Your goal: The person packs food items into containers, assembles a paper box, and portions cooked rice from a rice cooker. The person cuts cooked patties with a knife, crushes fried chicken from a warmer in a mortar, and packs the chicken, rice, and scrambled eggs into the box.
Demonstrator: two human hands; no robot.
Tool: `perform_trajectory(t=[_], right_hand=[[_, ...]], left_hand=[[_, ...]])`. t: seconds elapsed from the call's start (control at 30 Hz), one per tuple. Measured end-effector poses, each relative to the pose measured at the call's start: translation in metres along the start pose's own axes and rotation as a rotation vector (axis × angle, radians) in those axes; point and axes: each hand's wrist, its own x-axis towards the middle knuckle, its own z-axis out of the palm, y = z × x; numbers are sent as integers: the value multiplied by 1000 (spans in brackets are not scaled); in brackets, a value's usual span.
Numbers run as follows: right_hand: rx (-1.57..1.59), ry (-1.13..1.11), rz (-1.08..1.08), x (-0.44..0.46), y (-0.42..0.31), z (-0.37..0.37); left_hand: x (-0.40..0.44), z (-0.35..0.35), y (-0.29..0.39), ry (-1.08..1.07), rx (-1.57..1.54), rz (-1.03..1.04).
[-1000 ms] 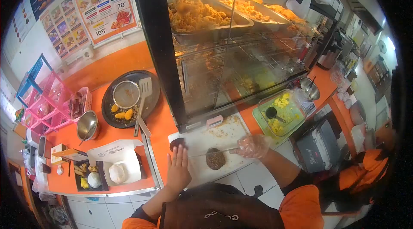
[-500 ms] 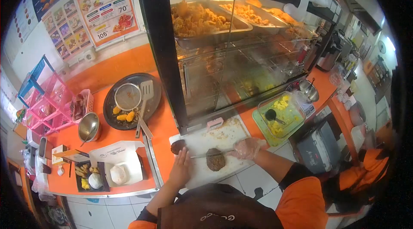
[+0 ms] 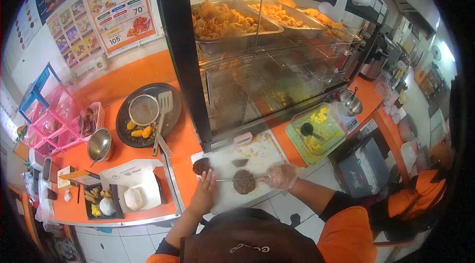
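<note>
My right hand (image 3: 281, 177), in a clear plastic glove, is closed round the handle of a knife. The thin knife blade (image 3: 225, 180) points left across a dark brown patty (image 3: 244, 184) on the white cutting board (image 3: 269, 152). Just beyond that patty lies a cut-off slice (image 3: 240, 162). My bare left hand (image 3: 204, 194) rests at the board's left side, fingers stretched out by the blade's tip. Its fingertips are close to a second dark patty (image 3: 201, 165); whether they touch it or the blade I cannot tell.
A glass food warmer (image 3: 277, 70) with trays of fried chicken stands behind the board. To the right is a green-based tray (image 3: 312, 152) of yellow pieces with a black scoop. On the left are a round black pan (image 3: 170, 109), a metal bowl (image 3: 100, 145) and an opened food box (image 3: 156, 189).
A slice has come away from the middle patty and now lies beyond it. My right hand and the knife have shifted slightly. My left hand stays near the left patty.
</note>
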Motion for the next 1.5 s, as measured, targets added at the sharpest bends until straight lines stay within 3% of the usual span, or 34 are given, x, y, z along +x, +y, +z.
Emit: perform_trajectory(t=[0.17,0.27,0.33,0.43,0.67,0.73,0.83,0.93,1.07,1.13,1.37,1.47,1.5], right_hand=[[254,166,-67,-24,-12,-29],[-7,-12,62,-20,-5,10],[24,31,48,-14,-8,19],[30,59,24,-17,-13,20],[-29,269,-83,-39,-21,16],[-1,233,-25,-34,-21,42],[44,156,30,-23,-32,45],[74,90,30,-17,-34,36],[14,184,-42,-11,-39,-20],[-25,244,29,7,-21,-23],[-180,211,97,70,35,7],[-50,307,-34,80,12,9],[35,324,-199,81,3,15]], left_hand=[[-6,-35,26,-37,97,-32],[-7,5,7,-36,13,-17],[-3,15,4,65,31,-14],[1,-7,0,-78,-6,-4],[-8,-39,26,3,73,-63],[-17,1,5,7,4,-13],[-11,-16,1,-91,4,-92],[-15,-16,-18,34,-211,27],[-32,-50,3,351,-194,-77],[-41,-55,3,515,-97,-87],[-74,-54,5,538,-48,-152],[-89,-50,5,557,-64,-207],[-94,-48,5,560,-58,-236]])
